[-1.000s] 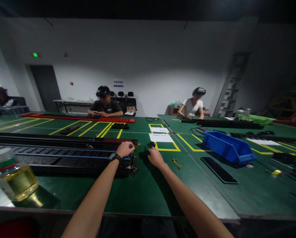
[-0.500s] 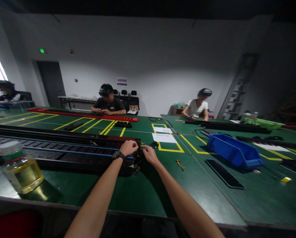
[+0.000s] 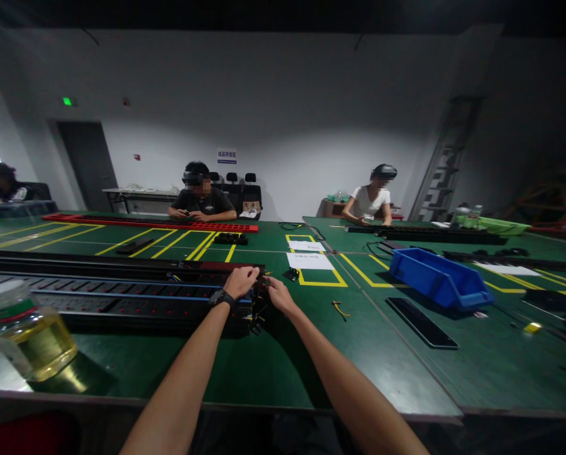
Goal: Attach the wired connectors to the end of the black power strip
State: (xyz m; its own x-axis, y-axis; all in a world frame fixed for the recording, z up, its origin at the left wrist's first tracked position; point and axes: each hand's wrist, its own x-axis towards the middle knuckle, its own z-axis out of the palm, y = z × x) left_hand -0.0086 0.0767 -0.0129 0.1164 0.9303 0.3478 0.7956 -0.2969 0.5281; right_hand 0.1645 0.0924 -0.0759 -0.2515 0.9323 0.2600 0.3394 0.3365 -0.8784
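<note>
A long black rail-like unit (image 3: 136,309) with rows of small red marks and blue strips runs across the left of the table. At its right end, my left hand (image 3: 240,282) rests with fingers closed together at the end piece. My right hand (image 3: 279,294) is just right of that end, its fingers pinched near loose wires. What either hand's fingertips hold is too small and dark to make out. Small wires and black connectors (image 3: 256,325) hang from the unit's end, below my hands. A short yellow-and-black cable (image 3: 340,309) lies to the right.
A clear bottle of yellow liquid (image 3: 31,335) stands at front left. Right of me are a dark flat panel (image 3: 420,322) and a blue bin (image 3: 439,278). Paper sheets (image 3: 310,261) and a small black part (image 3: 291,273) lie ahead. Two co-workers sit across the table, another far left.
The view has shifted slightly, moving most of the scene left. My hands stay at the unit's end, with only small finger movements.
</note>
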